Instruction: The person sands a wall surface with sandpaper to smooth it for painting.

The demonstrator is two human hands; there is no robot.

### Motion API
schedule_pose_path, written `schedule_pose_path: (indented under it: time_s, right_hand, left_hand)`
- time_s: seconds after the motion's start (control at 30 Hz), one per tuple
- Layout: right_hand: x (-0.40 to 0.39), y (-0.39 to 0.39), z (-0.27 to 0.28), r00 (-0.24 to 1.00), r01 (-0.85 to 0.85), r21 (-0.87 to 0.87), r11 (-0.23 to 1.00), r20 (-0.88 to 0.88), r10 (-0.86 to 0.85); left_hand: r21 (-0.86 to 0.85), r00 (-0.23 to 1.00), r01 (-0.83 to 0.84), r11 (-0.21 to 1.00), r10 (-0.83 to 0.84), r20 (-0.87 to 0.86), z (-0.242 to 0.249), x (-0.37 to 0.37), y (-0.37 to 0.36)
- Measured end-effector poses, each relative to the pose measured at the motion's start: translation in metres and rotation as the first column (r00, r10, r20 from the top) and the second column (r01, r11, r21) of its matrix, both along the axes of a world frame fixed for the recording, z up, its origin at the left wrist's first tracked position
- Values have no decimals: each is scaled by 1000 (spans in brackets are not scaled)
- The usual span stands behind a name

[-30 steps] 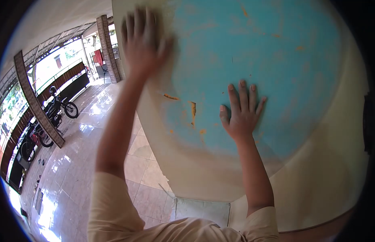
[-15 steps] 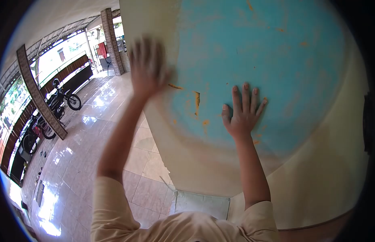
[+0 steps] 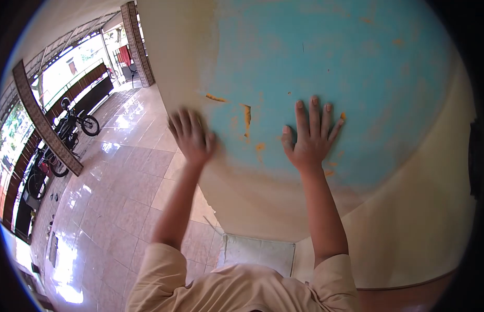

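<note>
My right hand (image 3: 310,136) lies flat with fingers spread on the turquoise painted patch (image 3: 367,83) of the wall. Some orange scrapes show beside its fingers. Slightly blurred, my left hand (image 3: 192,138) is at the left edge of the cream wall (image 3: 179,62), fingers extended and a little apart. Its palm faces the wall, and whatever may lie under it is hidden. Between the two hands, a chipped spot (image 3: 247,117) exposes a yellow-brown layer.
Shiny tiled floor (image 3: 122,192) stretches away on the left. Parked motorcycles (image 3: 70,127) stand behind a slanting pillar (image 3: 44,117), near a dark fence. A whitish square surface (image 3: 257,252) sits low against the wall, just ahead of my body.
My left hand has come down along the wall's left edge, from above the chipped spot to slightly below it. My right hand stays on the turquoise patch; the view has shifted slightly.
</note>
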State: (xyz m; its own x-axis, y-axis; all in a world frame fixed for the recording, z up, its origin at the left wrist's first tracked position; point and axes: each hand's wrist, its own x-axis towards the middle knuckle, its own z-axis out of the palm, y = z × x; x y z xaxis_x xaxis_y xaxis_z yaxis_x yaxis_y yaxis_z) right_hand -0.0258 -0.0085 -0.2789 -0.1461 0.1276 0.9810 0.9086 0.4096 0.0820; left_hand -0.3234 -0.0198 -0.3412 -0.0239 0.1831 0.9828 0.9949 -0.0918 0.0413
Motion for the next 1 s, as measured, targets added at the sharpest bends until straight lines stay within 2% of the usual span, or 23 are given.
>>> schedule_pose_path:
  time_s: [0.03, 0.07, 0.13, 0.23, 0.3, 0.43, 0.53, 0.57, 0.63, 0.7, 0.73, 0.77, 0.8, 0.9, 1.0]
  right_hand:
    - [-1, 0, 1, 1000, 8, -1, 1000, -5, -8]
    - [-2, -1, 1, 1000, 13, -2, 1000, -9, -13]
    - [-2, -2, -2, 1000, 4, -10, 1000, -12, -4]
    - [1, 1, -4, 1000, 6, 7, 1000, 6, -6]
    - [0, 2, -11, 1000, -2, 15, 1000, 15, 2]
    - [2, 2, -47, 1000, 10, 11, 1000, 6, -10]
    - [5, 3, -85, 1000, 7, 9, 1000, 12, -7]
    - [6, 2, -99, 1000, 0, 6, 1000, 22, 0]
    - [8, 2, -126, 1000, 7, 1, 1000, 25, -7]
    - [9, 1, -148, 999, 14, -10, 1000, 33, -13]
    - [10, 0, -155, 999, 15, -11, 1000, 34, -15]
    - [10, -1, -162, 999, 6, -12, 1000, 35, -6]
    - [11, 0, -166, 999, 3, -5, 1000, 34, -2]
    - [15, 1, -174, 998, 18, -21, 1000, 67, -17]
    - [15, 1, -169, 993, 42, 36, 998, 105, -45]
  left_hand:
    - [-50, 1000, -14, 999, 14, -2, -52, 4, -2]
    - [-50, 998, 51, 997, -52, -25, -96, 7, -5]
    - [-128, 995, 80, 988, -72, 69, -154, 27, -14]
    - [-103, 998, 65, 993, -62, 25, -134, 27, -15]
    - [-83, 995, 99, 992, -100, -2, -84, 14, -12]
    - [0, 997, 74, 997, -74, 26, 58, 5, -10]
    - [81, 999, 27, 996, -30, 32, 94, 12, -6]
    - [40, 999, 30, 999, -31, 36, 85, 14, -8]
    - [-15, 999, 19, 1000, -18, 47, 38, 21, -8]
    - [-59, 994, 61, 996, -55, 96, -54, 35, -2]
    - [-84, 996, 81, 993, -78, 38, -106, 43, -3]
    - [-151, 995, 91, 984, -84, 51, -149, 55, -7]
    - [-132, 990, 132, 982, -126, 58, -172, 63, -11]
    - [-92, 982, 168, 982, -158, 100, -145, 62, -14]
    - [-69, 990, 143, 987, -143, 11, -46, 32, -9]
